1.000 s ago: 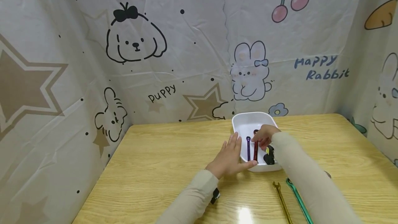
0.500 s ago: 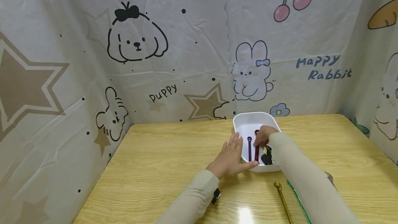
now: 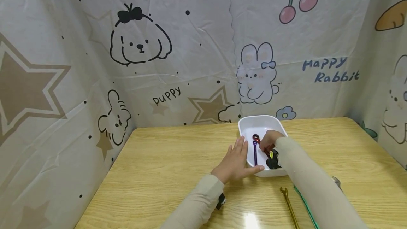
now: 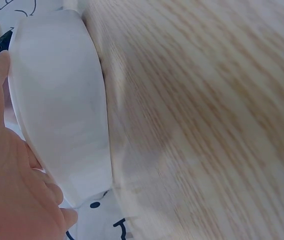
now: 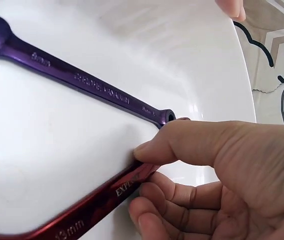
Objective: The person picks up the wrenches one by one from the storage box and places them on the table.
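Observation:
A white tray (image 3: 251, 123) stands near the table's back edge. My left hand (image 3: 230, 165) lies along its near left corner, fingers straight and thumb over the front rim. In the left wrist view, that hand (image 4: 17, 185) touches the outside wall of the tray (image 4: 62, 100). Inside the tray, my right hand (image 3: 270, 141) pinches a red combination wrench (image 5: 99, 202) between thumb and fingers. The red wrench slants, its ring end close to that of a purple wrench (image 5: 87, 80) lying flat. A black object with a yellow patch (image 3: 272, 160) sits at the tray's front right, partly hidden by my sleeve.
A gold wrench (image 3: 288, 206) and a green wrench (image 3: 306, 206) lie on the table in front of the tray. The grey metal end of another item (image 3: 337, 181) shows beyond my right sleeve. A patterned cloth (image 3: 190, 63) hangs behind the table.
The red wrench has turned from lying nearly parallel to the purple one to a slant, its ring end swinging left. My right hand has closed on it. The left hand stays in place.

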Motion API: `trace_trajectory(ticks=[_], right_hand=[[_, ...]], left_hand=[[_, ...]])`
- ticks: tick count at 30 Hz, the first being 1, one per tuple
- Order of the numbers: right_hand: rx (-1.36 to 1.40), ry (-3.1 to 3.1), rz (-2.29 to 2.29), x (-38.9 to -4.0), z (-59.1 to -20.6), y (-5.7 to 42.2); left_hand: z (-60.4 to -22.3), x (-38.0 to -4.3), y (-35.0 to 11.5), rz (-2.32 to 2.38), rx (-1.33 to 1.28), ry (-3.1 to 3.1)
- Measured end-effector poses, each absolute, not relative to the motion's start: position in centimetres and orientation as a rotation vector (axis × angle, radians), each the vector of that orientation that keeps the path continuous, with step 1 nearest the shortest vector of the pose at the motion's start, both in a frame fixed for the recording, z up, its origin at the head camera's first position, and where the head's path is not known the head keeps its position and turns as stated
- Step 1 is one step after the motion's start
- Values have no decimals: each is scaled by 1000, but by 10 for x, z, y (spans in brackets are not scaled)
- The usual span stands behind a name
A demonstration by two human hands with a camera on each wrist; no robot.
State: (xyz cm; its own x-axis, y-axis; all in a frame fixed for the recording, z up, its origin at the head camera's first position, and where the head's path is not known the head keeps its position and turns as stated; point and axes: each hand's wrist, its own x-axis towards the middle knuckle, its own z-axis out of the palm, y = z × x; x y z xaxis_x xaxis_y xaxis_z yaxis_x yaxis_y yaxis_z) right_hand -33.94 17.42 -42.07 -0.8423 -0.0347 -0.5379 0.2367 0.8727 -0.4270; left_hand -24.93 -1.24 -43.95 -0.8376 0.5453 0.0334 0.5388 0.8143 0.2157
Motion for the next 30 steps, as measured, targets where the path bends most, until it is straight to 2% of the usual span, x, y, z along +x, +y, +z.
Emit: trace_trajectory(ticks=[20, 30], right_hand=[[113, 2509, -612, -342, -416, 175], [88, 2392, -841, -338, -417, 178]], left_hand=[[-439, -248, -11, 364, 865, 2950], [-439, -249, -12, 379, 861, 2948]])
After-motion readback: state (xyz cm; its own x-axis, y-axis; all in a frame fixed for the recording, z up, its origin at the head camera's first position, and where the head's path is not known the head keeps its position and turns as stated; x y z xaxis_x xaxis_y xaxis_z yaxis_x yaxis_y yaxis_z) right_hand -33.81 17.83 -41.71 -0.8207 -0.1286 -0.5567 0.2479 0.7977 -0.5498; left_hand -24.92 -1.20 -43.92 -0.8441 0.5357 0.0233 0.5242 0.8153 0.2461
